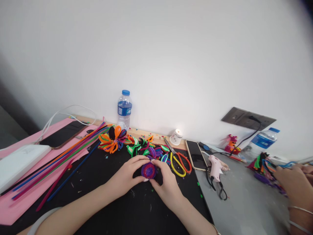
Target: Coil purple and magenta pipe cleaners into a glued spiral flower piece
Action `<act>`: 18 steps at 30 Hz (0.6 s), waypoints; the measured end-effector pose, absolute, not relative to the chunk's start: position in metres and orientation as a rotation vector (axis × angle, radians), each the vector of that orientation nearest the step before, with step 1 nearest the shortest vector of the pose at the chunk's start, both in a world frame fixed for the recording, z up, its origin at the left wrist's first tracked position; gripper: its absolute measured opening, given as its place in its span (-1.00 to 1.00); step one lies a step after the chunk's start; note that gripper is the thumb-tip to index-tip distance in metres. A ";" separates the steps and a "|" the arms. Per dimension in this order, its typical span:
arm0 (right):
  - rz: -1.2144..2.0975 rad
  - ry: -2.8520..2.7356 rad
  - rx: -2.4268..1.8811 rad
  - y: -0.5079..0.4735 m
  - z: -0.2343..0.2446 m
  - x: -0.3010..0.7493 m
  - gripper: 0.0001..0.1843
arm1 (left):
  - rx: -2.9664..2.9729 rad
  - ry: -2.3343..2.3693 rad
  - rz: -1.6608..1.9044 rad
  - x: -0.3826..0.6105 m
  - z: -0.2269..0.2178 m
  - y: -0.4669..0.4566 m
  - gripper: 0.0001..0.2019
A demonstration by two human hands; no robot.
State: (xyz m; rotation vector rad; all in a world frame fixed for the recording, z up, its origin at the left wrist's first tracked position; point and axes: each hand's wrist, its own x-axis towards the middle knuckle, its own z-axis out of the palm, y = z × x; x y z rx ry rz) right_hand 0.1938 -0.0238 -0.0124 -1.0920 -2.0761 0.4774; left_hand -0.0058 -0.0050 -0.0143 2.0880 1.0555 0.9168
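Note:
Between my two hands is a round coil of purple and red pipe cleaner (pixel 149 170), held just above the black table surface. My left hand (pixel 129 173) pinches its left side with thumb and fingers. On the opposite side, my right hand (pixel 164 178) grips the rim the same way. Just beyond the hands lie pipe cleaner petals in green, purple and orange (pixel 137 147). An orange pipe cleaner flower (pixel 112 140) sits to their left. Scissors (pixel 178 160) with yellow and orange handles rest right of my right hand.
Long pipe cleaners (pixel 66 156) lie on pink paper (pixel 22 199) at left, near a phone (pixel 64 133) and white box (pixel 24 163). A water bottle (pixel 124 111), paper cup (pixel 176 137), second phone (pixel 196 155) and pink glue gun (pixel 215 168) stand or lie farther back. A co-worker's hand (pixel 293 179) is at right.

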 end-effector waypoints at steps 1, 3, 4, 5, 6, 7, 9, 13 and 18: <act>0.478 -2.078 -1.090 -0.024 -0.012 0.194 -0.40 | 2.087 1.055 0.922 -0.006 -0.014 -0.005 -0.55; 0.477 -2.082 -1.088 -0.024 -0.013 0.194 -0.40 | 2.088 1.048 0.932 -0.006 -0.014 -0.005 -0.55; 0.476 -2.082 -1.087 -0.024 -0.013 0.194 -0.40 | 2.089 1.046 0.934 -0.005 -0.014 -0.005 -0.55; 0.475 -2.083 -1.084 -0.024 -0.013 0.194 -0.40 | 2.091 1.044 0.933 -0.005 -0.014 -0.005 -0.55; 0.474 -2.082 -1.082 -0.024 -0.013 0.194 -0.40 | 2.094 1.040 0.927 -0.006 -0.014 -0.005 -0.55; 0.474 -2.081 -1.080 -0.024 -0.013 0.194 -0.40 | 2.099 1.035 0.918 -0.006 -0.014 -0.004 -0.55; 0.477 -2.079 -1.076 -0.024 -0.013 0.194 -0.40 | 2.107 1.023 0.901 -0.007 -0.014 -0.004 -0.55; 0.493 -2.081 -1.072 -0.024 -0.013 0.195 -0.40 | 2.118 0.985 0.867 -0.009 -0.011 -0.003 -0.54; 0.501 -2.082 -1.067 -0.024 -0.013 0.195 -0.39 | 2.134 0.937 0.830 -0.010 -0.007 -0.001 -0.54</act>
